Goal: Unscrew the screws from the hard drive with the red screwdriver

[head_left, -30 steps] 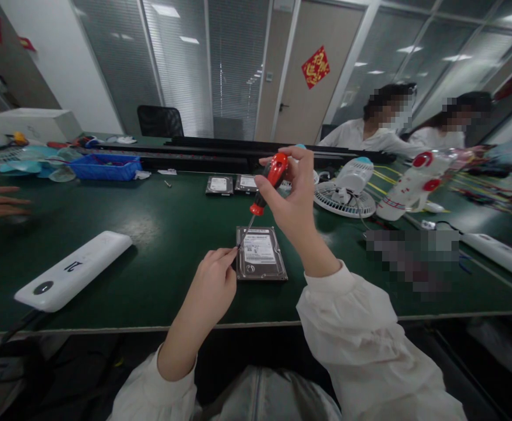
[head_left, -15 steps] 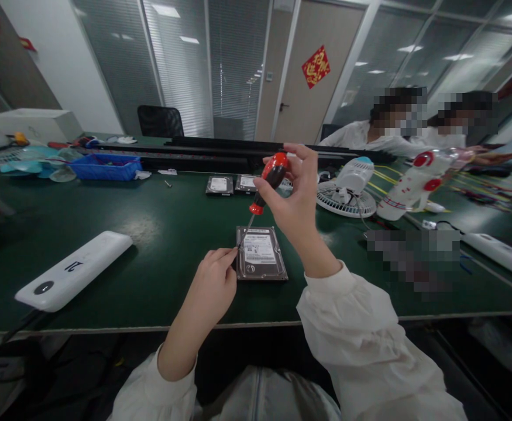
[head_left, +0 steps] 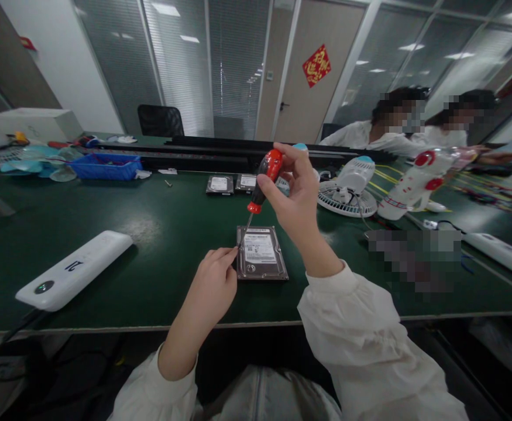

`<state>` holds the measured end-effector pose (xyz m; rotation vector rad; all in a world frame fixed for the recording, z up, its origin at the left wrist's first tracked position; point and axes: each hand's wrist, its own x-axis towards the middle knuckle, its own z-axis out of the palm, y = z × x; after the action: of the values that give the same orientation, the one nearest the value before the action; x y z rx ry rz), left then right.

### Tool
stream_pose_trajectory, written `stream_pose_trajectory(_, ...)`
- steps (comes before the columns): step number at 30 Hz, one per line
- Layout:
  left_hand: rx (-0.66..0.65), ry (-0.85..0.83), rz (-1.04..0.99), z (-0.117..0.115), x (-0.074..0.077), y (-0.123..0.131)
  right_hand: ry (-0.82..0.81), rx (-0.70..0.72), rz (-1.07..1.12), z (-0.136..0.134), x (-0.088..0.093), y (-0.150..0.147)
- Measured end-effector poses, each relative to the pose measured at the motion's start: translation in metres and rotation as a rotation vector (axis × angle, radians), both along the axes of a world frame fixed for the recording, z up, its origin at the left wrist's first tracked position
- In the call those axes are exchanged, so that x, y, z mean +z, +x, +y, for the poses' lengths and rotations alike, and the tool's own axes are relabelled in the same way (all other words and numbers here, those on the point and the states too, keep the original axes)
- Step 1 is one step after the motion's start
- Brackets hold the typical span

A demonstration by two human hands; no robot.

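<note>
A silver hard drive (head_left: pixel 259 252) with a white label lies flat on the green table in front of me. My right hand (head_left: pixel 298 199) is closed around the red and black handle of a screwdriver (head_left: pixel 265 178). The screwdriver leans, its thin shaft pointing down to the drive's left edge. There, the fingertips of my left hand (head_left: pixel 214 280) are pressed together beside the tip, against that edge. Whatever lies between those fingers is hidden. Farther back, two more hard drives sit side by side, a left one (head_left: pixel 219 185) and a right one (head_left: pixel 246 183).
A white power bank-like device (head_left: pixel 75 270) lies to the left. Behind it stands a blue tray (head_left: pixel 105 168); a small screw-like piece (head_left: pixel 168 183) lies nearby. On the right are a white fan (head_left: pixel 347 196) and a red-and-white bottle-like object (head_left: pixel 413 181). Co-workers sit at the far right.
The screwdriver handle has turned a little and shifted slightly left in my right hand. At the far left, another person's hand has gone out of view. My left hand and the drive look still.
</note>
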<state>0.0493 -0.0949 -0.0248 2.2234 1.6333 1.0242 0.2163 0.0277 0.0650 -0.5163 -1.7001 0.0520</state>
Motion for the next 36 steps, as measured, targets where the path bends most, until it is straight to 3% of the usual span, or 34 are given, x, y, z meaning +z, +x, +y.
stream_pose_trajectory(3,-0.001,0.005,0.001,0.0002,-0.0005,-0.0001,0.002,0.028,-0.025,0.0001,-0.0010,0.0003)
stream_pose_trajectory(10,-0.001,-0.005,-0.003,0.0002,0.0007,0.0004,0.001,-0.057,-0.029,-0.0026,0.0007,0.0013)
stream_pose_trajectory(21,0.012,0.010,0.010,0.0009,-0.0009,0.0001,-0.040,-0.021,0.018,-0.0005,-0.0021,0.0000)
stream_pose_trajectory(30,0.012,0.011,0.000,-0.0008,-0.0011,-0.0003,-0.055,0.103,0.034,-0.0001,-0.0037,-0.0014)
stream_pose_trajectory(36,0.007,0.007,0.000,-0.0005,0.0000,0.0001,-0.008,-0.052,0.026,-0.0019,0.0000,-0.0015)
